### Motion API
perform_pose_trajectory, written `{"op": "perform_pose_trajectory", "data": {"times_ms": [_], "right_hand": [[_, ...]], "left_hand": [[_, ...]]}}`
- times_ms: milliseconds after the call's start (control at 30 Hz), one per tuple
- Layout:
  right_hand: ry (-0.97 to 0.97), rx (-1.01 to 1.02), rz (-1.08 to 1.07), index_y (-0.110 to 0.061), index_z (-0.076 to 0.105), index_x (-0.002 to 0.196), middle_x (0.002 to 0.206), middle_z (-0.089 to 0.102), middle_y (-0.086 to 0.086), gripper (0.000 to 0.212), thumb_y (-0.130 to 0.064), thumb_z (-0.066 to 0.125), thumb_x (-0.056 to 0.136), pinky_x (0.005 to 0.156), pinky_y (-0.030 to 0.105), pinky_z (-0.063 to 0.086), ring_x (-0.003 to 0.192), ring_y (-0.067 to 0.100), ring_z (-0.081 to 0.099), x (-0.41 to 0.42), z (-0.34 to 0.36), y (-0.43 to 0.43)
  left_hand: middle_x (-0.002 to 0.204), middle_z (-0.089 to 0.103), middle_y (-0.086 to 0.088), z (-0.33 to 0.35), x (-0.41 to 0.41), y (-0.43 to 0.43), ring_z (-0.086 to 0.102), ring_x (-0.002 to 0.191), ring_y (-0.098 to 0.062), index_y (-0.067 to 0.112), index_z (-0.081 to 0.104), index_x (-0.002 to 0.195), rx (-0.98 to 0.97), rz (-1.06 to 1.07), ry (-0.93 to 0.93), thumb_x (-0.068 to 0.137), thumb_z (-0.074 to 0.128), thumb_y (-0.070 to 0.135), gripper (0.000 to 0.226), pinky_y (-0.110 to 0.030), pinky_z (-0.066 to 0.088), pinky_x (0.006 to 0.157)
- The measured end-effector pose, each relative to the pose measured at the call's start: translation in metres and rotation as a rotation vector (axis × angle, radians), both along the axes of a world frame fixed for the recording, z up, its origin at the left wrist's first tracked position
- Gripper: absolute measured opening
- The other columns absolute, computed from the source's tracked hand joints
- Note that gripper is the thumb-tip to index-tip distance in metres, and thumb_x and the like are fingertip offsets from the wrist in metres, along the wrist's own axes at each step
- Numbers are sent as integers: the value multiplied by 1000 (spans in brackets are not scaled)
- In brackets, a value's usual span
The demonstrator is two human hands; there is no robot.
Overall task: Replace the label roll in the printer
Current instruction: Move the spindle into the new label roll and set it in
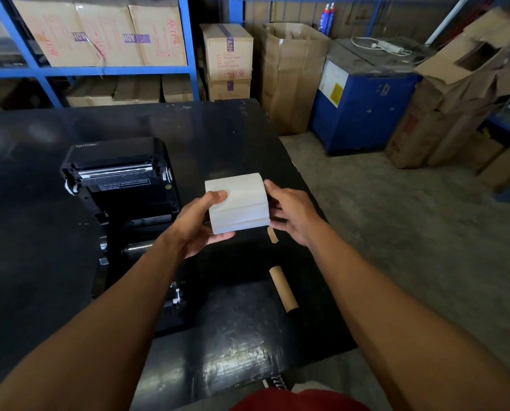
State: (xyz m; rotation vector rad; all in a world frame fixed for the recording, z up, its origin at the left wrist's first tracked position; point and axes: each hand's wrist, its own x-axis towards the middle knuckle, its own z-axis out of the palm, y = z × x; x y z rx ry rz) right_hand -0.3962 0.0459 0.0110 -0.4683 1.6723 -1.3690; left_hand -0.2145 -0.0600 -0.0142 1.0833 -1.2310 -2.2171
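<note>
Your fingers point(218, 197) on the left hand point(199, 226) are clamped on the label roll point(239, 203), thumb over the top and the rest curled underneath. Your right hand point(292, 213) cups the other end, fingers wrapped on it too. So the roll is up in the air between both hands, just right of the open printer point(123, 185) and not in the bay yet.

What could bite you here, imo:
- The outer wrap looks a bit loose along the front. Ease your grip and it could start unspooling before you seat it.
- There's a small brown strip point(273, 235) just below the roll by your right hand. Can't tell if it hangs off the roll or lies on the surface point(233, 129). If it's stuck on, it could get dragged into the feed path.
- The empty core point(283, 289) lies near the right edge, right under your right forearm. Nudge it and it'll likely roll off onto the floor point(396, 232).

Room-wise, the lid is tipped up and back, so the bay is open from above and from your side. Come in from the right and lower the roll straight down. There's lots of bare surface behind the printer, but the right edge is close, so keep that elbow tucked.
</note>
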Motion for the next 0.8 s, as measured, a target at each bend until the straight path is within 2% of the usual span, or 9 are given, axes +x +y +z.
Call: {"op": "perform_pose_trajectory", "data": {"times_ms": [67,167,333,433,567,700,800], "right_hand": [[-56,52,36,-21,58,119,113,66,5,55,-64,65,86,85,48,52,106,27,62,7,3,0],[-150,42,84,-28,57,115,109,66,7,66,-79,63,73,86,59,50,105,31,61,15,8,-2],[-116,136,5,-20,57,120,111,68,12,78,-73,76,66,79,52,61,99,30,67,19,12,-3],[-131,161,-54,-22,59,117,107,69,11,73,-70,77,66,72,45,62,95,28,69,17,12,0],[-158,172,-41,-25,58,115,109,68,13,72,-73,75,64,72,50,61,97,32,68,9,14,5],[-145,225,-93,-23,61,113,106,70,12,71,-70,75,62,60,42,62,92,30,70,1,12,11],[-139,228,-125,-24,61,106,103,70,11,65,-69,74,61,59,40,61,90,29,70,-4,6,14]], "left_hand": [[130,68,-9,0,-3,4,68,114,-29,20,59,132,-2,2,0,57,83,49,84,-38,61,70],[130,67,-10,3,-6,8,67,114,-30,18,57,133,-22,-5,-10,57,84,49,87,-37,61,71],[130,66,-12,9,-11,15,69,111,-32,15,56,131,-50,-21,-17,59,85,46,83,-39,61,72],[128,65,-13,12,-16,21,70,109,-31,14,55,130,-58,-40,-27,61,85,44,82,-39,61,73],[127,66,-12,11,-25,28,71,107,-30,15,56,128,-46,-58,-27,64,85,43,76,-40,61,73],[129,64,-13,9,-32,30,69,110,-31,18,59,129,-7,-125,-19,65,85,41,73,-39,61,75],[131,63,-13,7,-37,31,68,111,-31,20,60,127,8,-161,-38,66,86,42,70,-40,61,75]]}}
